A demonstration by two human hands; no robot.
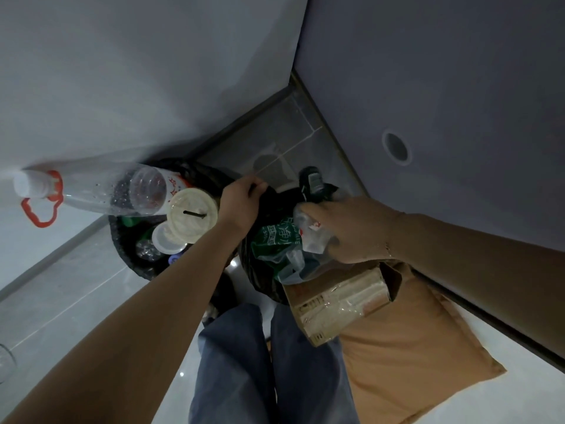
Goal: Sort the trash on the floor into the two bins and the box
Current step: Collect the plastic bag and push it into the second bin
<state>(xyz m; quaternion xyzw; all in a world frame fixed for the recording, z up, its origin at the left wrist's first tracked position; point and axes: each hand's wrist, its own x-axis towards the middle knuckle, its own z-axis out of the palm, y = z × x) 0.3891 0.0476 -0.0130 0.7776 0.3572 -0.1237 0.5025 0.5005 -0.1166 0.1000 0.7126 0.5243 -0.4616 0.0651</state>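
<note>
- My left hand [241, 194] pinches the far rim of the black liner [269, 206] of the right-hand bin, holding its mouth wide.
- My right hand [345, 231] grips a crumpled clear plastic wrapper [308, 231] and holds it over that same bin, touching the heap inside.
- The right-hand bin [260, 280] already holds a green plastic bag [275, 240] and a dark bottle [315, 179] at its far rim.
- The left-hand bin [122, 246], just beside it, holds clear bottles, a lidded cup [192, 215] and a large clear bottle [101, 191] lying across its rim.
- The cardboard box [428, 347] lies on the floor at my right, with packaged cardboard [339, 304] at its near-left corner.
- Step in hand, as I judge it: depositing soft plastic in the right-hand bin.
- Next move calls for pressing the wrapper below the rim, letting go, then freeing the liner; I see no loose trash on the floor here.
</note>
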